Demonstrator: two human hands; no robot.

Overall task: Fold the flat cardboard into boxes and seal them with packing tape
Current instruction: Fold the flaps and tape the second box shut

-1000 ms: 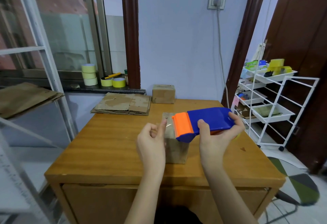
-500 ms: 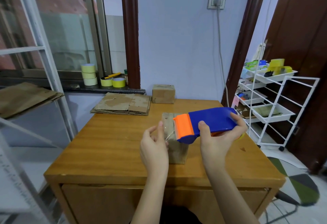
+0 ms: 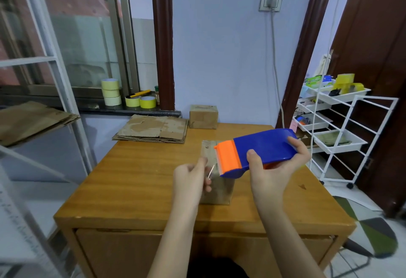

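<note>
A small folded cardboard box (image 3: 219,192) stands in the middle of the wooden table (image 3: 136,179), partly hidden by both hands. My right hand (image 3: 274,172) grips a blue tape dispenser with an orange cutter head (image 3: 254,152), held above the box. My left hand (image 3: 191,179) pinches the end of the clear tape (image 3: 211,170) drawn from the cutter. A stack of flat cardboard (image 3: 153,129) lies at the table's back left, and a finished small box (image 3: 203,116) sits at the back.
Yellow tape rolls (image 3: 131,95) sit on the window sill. More flat cardboard (image 3: 30,119) lies on a shelf at left. A white wire cart (image 3: 336,132) with trays stands right of the table, next to a dark door.
The left hand has drawn away from the cutter to the left, pulling a short length of clear tape out. The dispenser has tilted and risen slightly.
</note>
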